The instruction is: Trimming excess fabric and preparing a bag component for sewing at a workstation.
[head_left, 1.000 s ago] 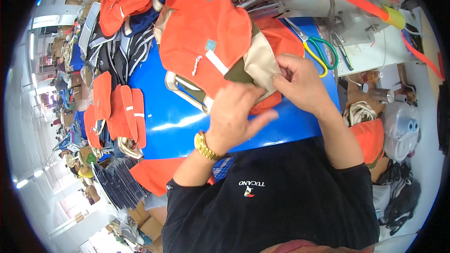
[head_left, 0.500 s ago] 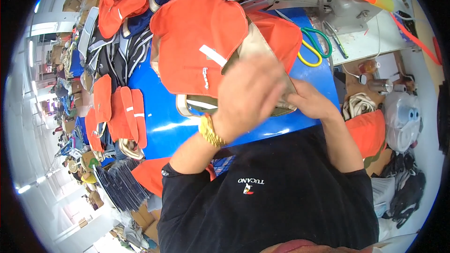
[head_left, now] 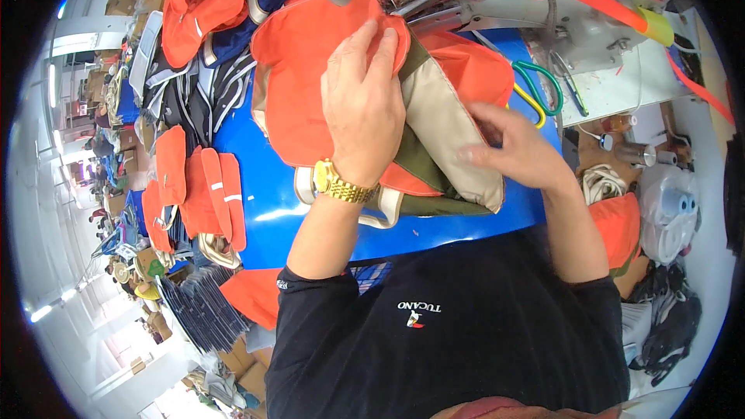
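Note:
An orange fabric bag (head_left: 295, 70) lies on the blue tabletop, with a beige side panel (head_left: 442, 120) and olive-green fabric (head_left: 423, 167) showing along its right side. My left hand (head_left: 363, 101), wearing a gold watch (head_left: 341, 186) at the wrist, rests flat over the orange flap with its fingers stretched out. At the beige panel's right edge is my right hand (head_left: 512, 143), slightly blurred, thumb and fingers apart. The thumb is over the panel; contact is unclear. A pale strap (head_left: 380, 213) loops out from the bag's near edge.
Green-and-yellow-handled scissors (head_left: 539, 89) lie right of the bag. A sewing machine (head_left: 497, 8) stands at the far side. Orange pieces (head_left: 209, 194) are stacked to the left, beside black piped fabric (head_left: 194, 101). More orange fabric (head_left: 617, 225) hangs at the right.
My left hand has moved up and left onto the orange flap. My right hand has shifted right, away from the left. The bag's beige side panel is now more exposed and spread toward me.

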A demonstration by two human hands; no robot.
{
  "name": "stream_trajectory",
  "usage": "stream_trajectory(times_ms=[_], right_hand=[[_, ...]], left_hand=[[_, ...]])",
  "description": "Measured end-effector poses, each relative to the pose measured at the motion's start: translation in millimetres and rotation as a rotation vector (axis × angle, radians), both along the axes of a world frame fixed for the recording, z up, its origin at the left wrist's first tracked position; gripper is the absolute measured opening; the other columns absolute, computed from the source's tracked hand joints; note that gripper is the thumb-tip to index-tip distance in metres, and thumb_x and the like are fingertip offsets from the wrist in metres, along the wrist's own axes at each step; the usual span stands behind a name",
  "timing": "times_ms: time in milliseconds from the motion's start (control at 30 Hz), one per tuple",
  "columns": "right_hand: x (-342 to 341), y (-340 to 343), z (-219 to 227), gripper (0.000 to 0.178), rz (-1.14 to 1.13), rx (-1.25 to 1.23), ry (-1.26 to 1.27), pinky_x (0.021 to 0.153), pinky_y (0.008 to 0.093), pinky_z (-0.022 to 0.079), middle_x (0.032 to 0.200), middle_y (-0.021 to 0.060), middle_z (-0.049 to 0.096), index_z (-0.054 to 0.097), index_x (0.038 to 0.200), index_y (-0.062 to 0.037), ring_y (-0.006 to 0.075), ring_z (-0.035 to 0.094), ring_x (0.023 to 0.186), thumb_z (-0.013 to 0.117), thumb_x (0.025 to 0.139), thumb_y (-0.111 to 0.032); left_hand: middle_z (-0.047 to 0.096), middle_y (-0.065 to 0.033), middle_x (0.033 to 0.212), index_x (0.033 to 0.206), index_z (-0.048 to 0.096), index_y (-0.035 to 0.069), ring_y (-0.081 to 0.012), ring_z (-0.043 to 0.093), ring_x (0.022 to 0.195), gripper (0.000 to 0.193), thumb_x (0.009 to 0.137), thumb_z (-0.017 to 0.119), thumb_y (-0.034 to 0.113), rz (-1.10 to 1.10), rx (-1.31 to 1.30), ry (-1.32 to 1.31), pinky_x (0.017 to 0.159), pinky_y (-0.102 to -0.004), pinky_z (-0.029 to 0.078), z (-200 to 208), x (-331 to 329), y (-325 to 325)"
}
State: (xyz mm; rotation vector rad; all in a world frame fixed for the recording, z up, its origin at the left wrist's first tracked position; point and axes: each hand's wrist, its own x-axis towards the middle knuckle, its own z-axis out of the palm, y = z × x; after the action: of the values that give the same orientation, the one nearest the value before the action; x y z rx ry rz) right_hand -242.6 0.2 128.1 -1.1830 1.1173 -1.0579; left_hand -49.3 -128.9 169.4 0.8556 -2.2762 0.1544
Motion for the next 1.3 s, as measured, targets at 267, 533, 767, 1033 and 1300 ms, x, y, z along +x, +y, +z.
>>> stream_trajectory(times_ms=[267,533,767,1033,1300], right_hand=[[23.3,-53.7,25.6,0.027,-0.229,-0.081,0.167,0.057,0.0256,0.039,0.075,-0.0037,0.053,0.070,0.111,0.0009,0.0039,0.045,0.066,0.076,0.090,-0.014],[34.4,-59.2,16.4,0.021,-0.185,-0.149,-0.194,0.061,0.0238,0.041,0.082,-0.0056,0.055,0.064,0.113,0.0023,0.0015,0.047,0.072,0.068,0.095,-0.006],[31.0,-61.4,13.0,0.027,-0.117,-0.127,-0.156,0.064,0.0224,0.045,0.087,-0.0043,0.061,0.064,0.122,0.0037,0.0006,0.053,0.076,0.065,0.096,-0.003],[29.3,-81.1,10.6,0.043,-0.114,-0.161,-0.299,0.067,0.0214,0.051,0.096,-0.0009,0.068,0.057,0.139,0.0035,0.0017,0.061,0.081,0.063,0.097,-0.002],[29.9,-82.8,14.4,0.045,-0.094,-0.146,-0.331,0.066,0.0211,0.051,0.095,-0.0007,0.069,0.055,0.141,0.0046,0.0014,0.062,0.080,0.063,0.097,-0.002]], left_hand=[[0.067,-0.0042,0.106,0.113,0.075,0.008,-0.0236,0.063,0.095,0.035,0.079,0.070,0.003,-0.184,-0.020,-0.079,0.080,-0.0373,0.049,20.8,19.4,-11.5],[0.066,-0.0037,0.099,0.112,0.076,0.010,-0.0227,0.063,0.091,0.035,0.078,0.070,0.002,-0.287,0.035,-0.106,0.074,-0.0353,0.049,18.3,19.9,-18.7],[0.066,-0.0042,0.099,0.111,0.076,0.010,-0.0236,0.062,0.089,0.035,0.077,0.070,0.002,-0.287,0.058,-0.084,0.074,-0.0360,0.050,18.3,17.9,-18.8],[0.068,-0.0057,0.102,0.113,0.075,0.009,-0.0267,0.063,0.092,0.034,0.080,0.070,0.002,-0.222,0.079,-0.077,0.079,-0.0384,0.053,17.1,6.6,-32.8],[0.070,-0.0072,0.105,0.114,0.075,0.009,-0.0290,0.065,0.094,0.030,0.085,0.070,0.002,-0.289,0.141,-0.005,0.085,-0.0398,0.054,16.4,17.9,-40.8]])
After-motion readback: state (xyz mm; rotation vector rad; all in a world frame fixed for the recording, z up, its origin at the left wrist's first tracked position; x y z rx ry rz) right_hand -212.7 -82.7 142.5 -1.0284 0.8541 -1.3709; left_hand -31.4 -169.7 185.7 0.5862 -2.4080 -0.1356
